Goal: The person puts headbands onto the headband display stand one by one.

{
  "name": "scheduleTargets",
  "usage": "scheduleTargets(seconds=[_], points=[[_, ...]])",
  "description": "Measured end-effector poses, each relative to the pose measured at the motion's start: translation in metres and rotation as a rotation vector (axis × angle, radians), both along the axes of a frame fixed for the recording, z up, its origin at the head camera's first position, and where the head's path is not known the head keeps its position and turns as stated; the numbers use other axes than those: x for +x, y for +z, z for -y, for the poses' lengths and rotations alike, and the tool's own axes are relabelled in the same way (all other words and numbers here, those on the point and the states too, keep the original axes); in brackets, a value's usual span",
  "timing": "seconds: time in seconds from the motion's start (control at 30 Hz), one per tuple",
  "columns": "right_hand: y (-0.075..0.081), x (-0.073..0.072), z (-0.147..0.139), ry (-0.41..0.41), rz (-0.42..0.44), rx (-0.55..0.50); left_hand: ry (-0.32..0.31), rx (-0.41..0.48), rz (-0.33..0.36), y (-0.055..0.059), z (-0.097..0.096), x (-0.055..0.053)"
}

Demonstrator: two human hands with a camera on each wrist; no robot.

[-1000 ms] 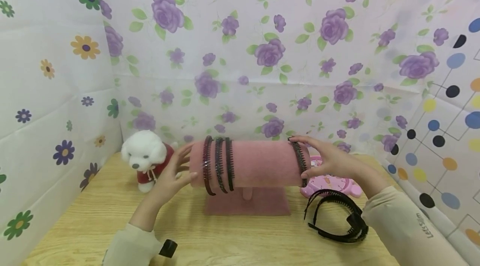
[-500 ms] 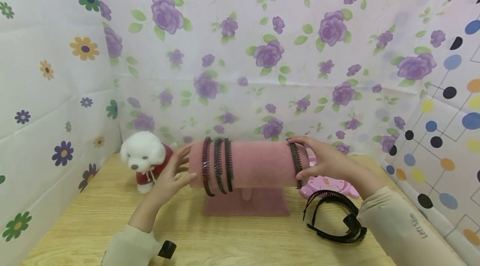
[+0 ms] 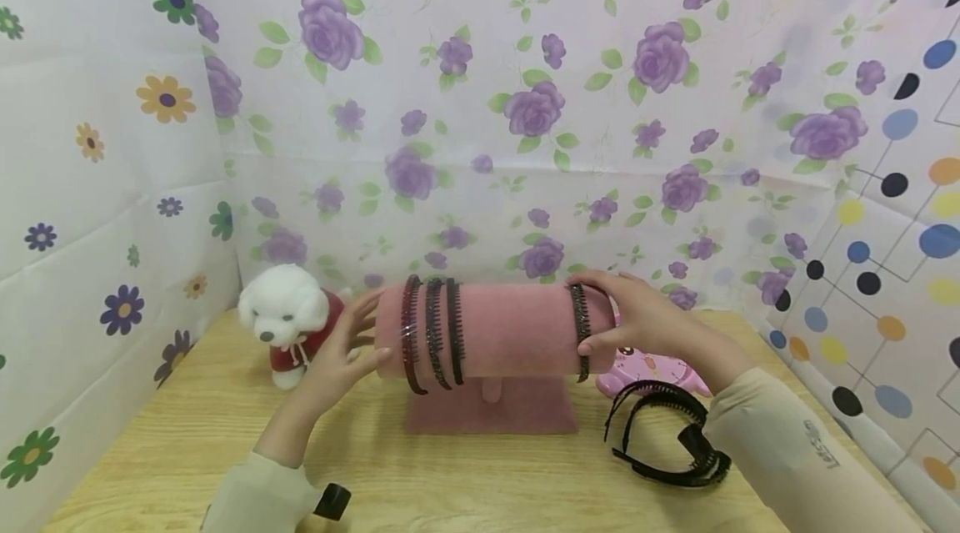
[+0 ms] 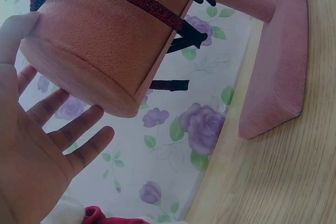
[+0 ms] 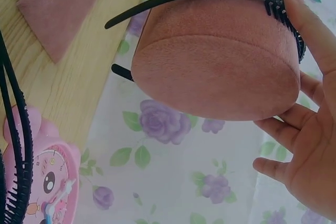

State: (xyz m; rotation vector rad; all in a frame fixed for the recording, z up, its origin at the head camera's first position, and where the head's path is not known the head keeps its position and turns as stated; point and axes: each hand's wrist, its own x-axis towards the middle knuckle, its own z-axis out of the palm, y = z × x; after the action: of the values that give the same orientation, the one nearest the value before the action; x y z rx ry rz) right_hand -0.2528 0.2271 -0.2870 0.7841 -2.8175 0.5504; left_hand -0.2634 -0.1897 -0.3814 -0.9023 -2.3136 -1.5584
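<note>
I saw the right hand (image 3: pixel 643 318) grasping a glittery black headband (image 3: pixel 582 324) between thumb and forefinger, the thumb on its near side and the forefinger at the top. That headband sat around the pink roll (image 3: pixel 517 329), just in from its right end. The left hand (image 3: pixel 337 354) was released, its thumb touching the roll's left end and its fingers loosely spread. Around the roll's left part I counted three more: a red headband (image 3: pixel 408 333), a speckled headband (image 3: pixel 433 333) and a black toothed headband (image 3: pixel 454 329). A pink base (image 3: pixel 491 416) carried the roll on the table (image 3: pixel 450 483). To the near right lay loose black headbands (image 3: pixel 675 479); beyond them I made out a pink clock (image 3: pixel 645 370). A white plush dog (image 3: pixel 285 299) in red sat far left.
</note>
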Motion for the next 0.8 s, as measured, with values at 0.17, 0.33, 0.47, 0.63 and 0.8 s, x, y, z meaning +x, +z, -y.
scheduleTargets(seconds=[0.17,0.33,0.47,0.63,0.8], points=[[0.001,-0.002,0.005,-0.016,0.008,0.015,0.003,-0.001,0.01,-0.002,0.001,0.0],[0.002,-0.002,0.01,-0.042,0.032,0.018,0.01,0.0,0.014,-0.003,0.001,0.0],[0.002,-0.004,0.014,-0.051,0.031,0.03,0.016,-0.001,0.006,-0.003,0.001,-0.001],[0.003,-0.005,0.02,-0.02,0.01,0.024,0.009,-0.001,-0.002,-0.002,0.001,-0.001],[0.004,-0.005,0.026,0.011,0.003,0.016,0.002,0.0,-0.001,-0.001,0.0,-0.001]])
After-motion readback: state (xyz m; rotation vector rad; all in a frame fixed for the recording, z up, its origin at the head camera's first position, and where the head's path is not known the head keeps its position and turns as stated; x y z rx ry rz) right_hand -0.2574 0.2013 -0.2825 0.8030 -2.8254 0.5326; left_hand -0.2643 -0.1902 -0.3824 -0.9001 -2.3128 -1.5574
